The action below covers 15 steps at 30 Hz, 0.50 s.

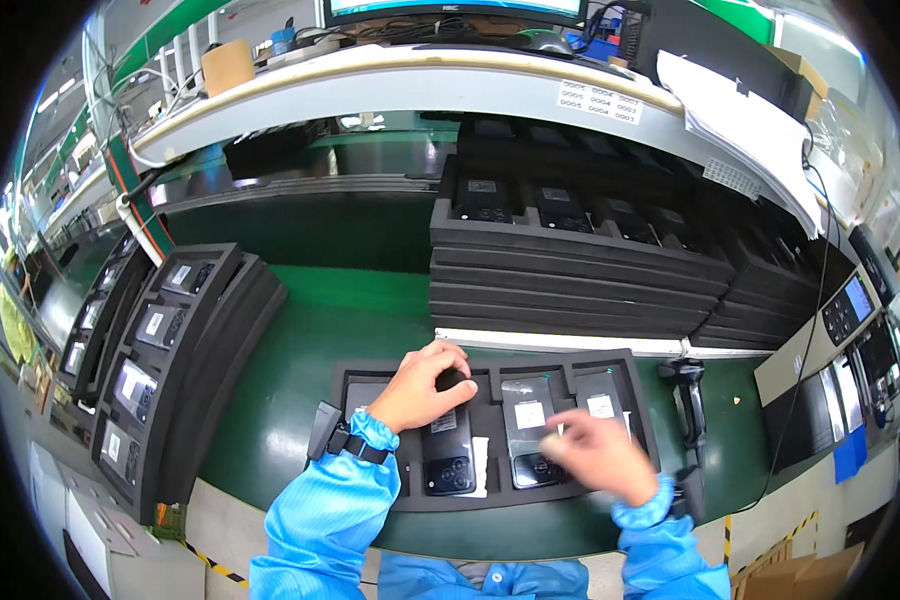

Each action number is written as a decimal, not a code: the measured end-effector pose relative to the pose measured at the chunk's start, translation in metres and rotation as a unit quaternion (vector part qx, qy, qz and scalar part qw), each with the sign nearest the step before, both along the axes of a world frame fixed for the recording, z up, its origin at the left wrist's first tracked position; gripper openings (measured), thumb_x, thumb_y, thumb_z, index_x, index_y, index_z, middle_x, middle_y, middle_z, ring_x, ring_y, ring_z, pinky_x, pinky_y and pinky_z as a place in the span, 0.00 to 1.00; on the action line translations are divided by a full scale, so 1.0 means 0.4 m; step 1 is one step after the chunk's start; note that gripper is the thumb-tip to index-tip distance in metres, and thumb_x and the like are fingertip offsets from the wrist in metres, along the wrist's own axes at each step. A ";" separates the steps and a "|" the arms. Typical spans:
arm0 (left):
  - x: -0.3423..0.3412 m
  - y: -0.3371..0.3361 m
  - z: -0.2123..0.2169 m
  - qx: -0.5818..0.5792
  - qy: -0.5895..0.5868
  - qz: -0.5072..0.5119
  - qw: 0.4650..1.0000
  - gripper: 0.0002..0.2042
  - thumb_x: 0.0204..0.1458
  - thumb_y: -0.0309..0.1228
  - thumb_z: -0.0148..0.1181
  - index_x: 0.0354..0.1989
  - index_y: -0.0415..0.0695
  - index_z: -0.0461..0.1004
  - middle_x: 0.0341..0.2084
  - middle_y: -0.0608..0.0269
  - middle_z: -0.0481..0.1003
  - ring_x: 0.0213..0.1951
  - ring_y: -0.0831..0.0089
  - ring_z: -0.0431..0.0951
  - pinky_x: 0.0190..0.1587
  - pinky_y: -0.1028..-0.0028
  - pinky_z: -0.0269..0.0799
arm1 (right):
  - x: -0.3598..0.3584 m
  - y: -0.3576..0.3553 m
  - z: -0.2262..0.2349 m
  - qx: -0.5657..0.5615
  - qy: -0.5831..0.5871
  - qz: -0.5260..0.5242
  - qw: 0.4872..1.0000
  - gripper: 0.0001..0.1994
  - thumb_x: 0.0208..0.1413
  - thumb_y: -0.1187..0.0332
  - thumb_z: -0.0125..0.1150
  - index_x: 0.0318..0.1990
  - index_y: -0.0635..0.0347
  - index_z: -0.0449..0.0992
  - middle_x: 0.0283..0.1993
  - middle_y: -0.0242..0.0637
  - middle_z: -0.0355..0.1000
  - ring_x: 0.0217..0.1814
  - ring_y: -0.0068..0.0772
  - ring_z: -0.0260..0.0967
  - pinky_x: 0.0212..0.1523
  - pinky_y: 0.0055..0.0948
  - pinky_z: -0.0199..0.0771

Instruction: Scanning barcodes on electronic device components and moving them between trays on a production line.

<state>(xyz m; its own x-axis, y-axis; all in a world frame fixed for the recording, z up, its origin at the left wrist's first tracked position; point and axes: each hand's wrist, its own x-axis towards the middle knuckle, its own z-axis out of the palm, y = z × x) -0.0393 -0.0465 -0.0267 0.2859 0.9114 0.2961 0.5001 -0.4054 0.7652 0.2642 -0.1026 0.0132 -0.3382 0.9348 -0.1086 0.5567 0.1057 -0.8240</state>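
Observation:
A black foam tray [495,497] lies before me with several dark phones in its slots. My left hand [422,388] is over the upper end of one phone [450,450], its thumb and fingers curled round a small dark thing that I cannot make out. A white paper strip [480,466] lies along that phone's right side. My right hand [602,452] hovers by a second phone [532,400] with a white label; its fingers are smeared by motion. Another labelled phone [600,385] sits in the right slot.
Stacked foam trays [580,280] with phones stand behind. More tilted trays [185,360] lean at the left. A black handheld scanner [688,400] lies right of the tray, and a beige label printer [810,345] stands further right. A shelf [420,85] with a monitor [455,8] runs above.

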 end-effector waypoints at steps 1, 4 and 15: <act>0.005 -0.005 0.003 -0.001 -0.006 0.003 1.000 0.12 0.52 0.40 0.67 0.37 0.44 0.79 0.46 0.58 0.76 0.51 0.57 0.75 0.59 0.61 0.65 | 0.065 0.015 0.003 0.058 0.005 -0.072 0.996 0.17 0.55 0.62 0.69 0.50 0.60 0.81 0.28 0.33 0.77 0.30 0.23 0.73 0.33 0.28 0.76; 0.010 -0.016 0.012 0.029 0.113 0.012 0.993 0.19 0.54 0.45 0.64 0.49 0.47 0.79 0.53 0.55 0.73 0.58 0.56 0.70 0.63 0.59 0.61 | 0.252 0.034 -0.028 0.235 -0.022 -0.318 0.918 0.21 0.54 0.70 0.67 0.56 0.62 0.75 0.51 0.43 0.73 0.51 0.35 0.70 0.53 0.34 0.72; -0.084 -0.021 0.029 0.050 0.018 0.096 0.994 0.17 0.53 0.33 0.64 0.50 0.38 0.76 0.45 0.52 0.79 0.50 0.55 0.78 0.56 0.63 0.72 | 0.472 0.079 -0.125 0.140 -0.045 -0.409 0.900 0.32 0.53 0.71 0.69 0.65 0.71 0.67 0.26 0.28 0.72 0.25 0.17 0.63 0.24 0.23 0.62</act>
<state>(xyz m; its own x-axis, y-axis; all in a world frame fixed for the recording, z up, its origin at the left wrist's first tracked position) -0.0730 -0.0548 -0.0151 0.1210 0.9166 0.3809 0.6019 -0.3729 0.7062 0.4530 -0.0708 -0.0366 0.4748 0.8619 0.1780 0.6053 -0.1730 -0.7770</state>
